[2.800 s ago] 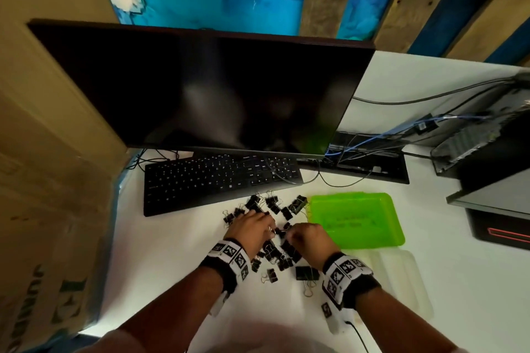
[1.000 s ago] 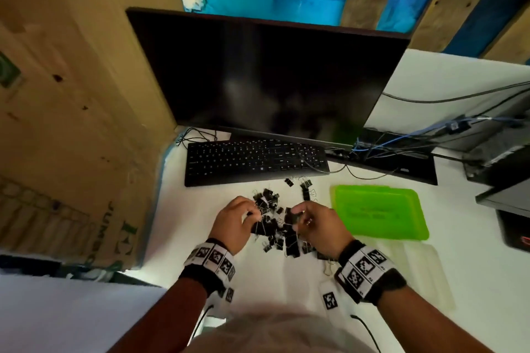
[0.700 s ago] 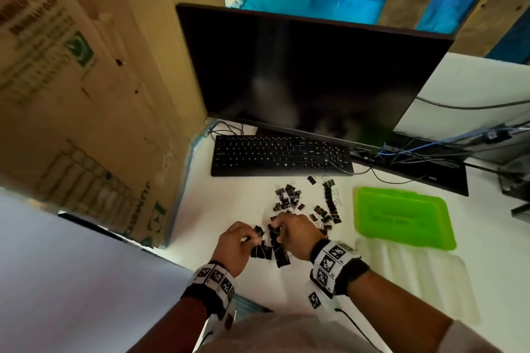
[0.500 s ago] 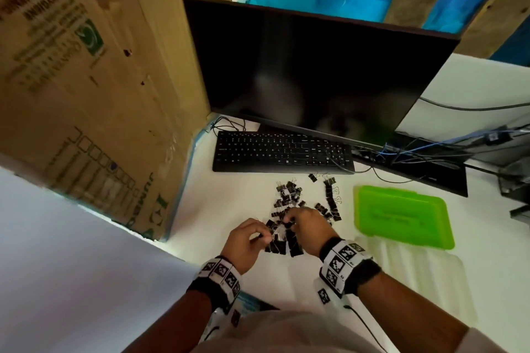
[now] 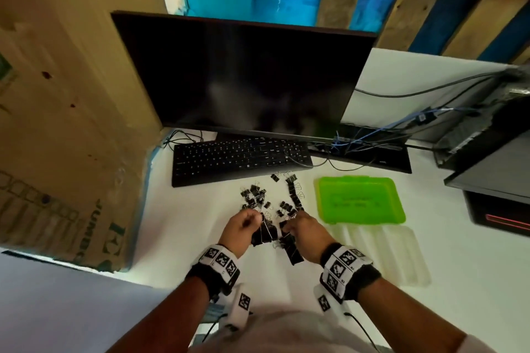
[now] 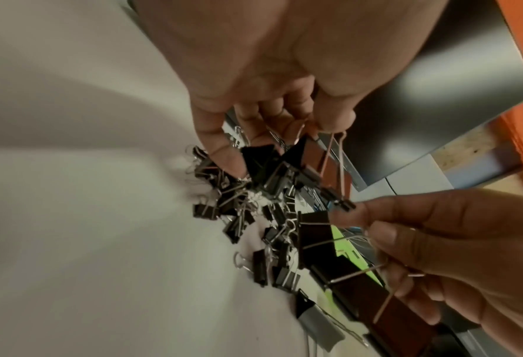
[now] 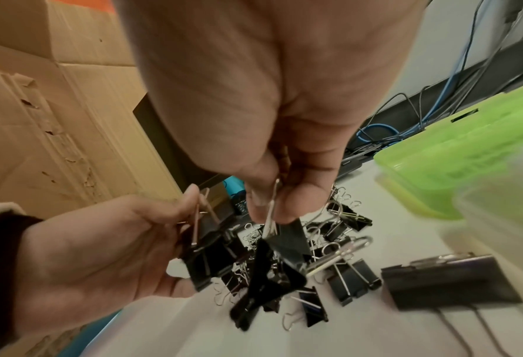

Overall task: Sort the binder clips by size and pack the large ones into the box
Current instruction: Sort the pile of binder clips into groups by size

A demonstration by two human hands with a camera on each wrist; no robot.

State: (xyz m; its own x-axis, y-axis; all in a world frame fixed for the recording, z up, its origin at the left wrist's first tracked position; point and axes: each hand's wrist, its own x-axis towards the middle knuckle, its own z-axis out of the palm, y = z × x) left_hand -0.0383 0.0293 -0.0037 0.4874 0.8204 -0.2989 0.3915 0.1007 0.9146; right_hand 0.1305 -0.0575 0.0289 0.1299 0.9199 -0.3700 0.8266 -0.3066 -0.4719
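Observation:
Black binder clips of mixed sizes lie in a loose pile (image 5: 256, 196) on the white desk in front of the keyboard. My left hand (image 5: 253, 219) pinches the wire handles of a bunch of large clips (image 6: 312, 157) that hang above the pile. My right hand (image 5: 289, 226) pinches the handles of other large clips (image 7: 284, 244), which also dangle over the desk. One more large clip (image 7: 449, 282) lies flat near the right hand. The green box (image 5: 360, 199) sits shut-side up to the right of the pile.
A black keyboard (image 5: 238, 159) and a dark monitor (image 5: 243, 74) stand behind the clips. A big cardboard carton (image 5: 66, 123) walls off the left side. A clear plastic lid (image 5: 381, 255) lies in front of the green box. Cables and dark equipment (image 5: 487, 137) fill the back right.
Both hands have drawn the large clips out of the pile and now hold them up by their wire handles. The head view has swung back to the right.

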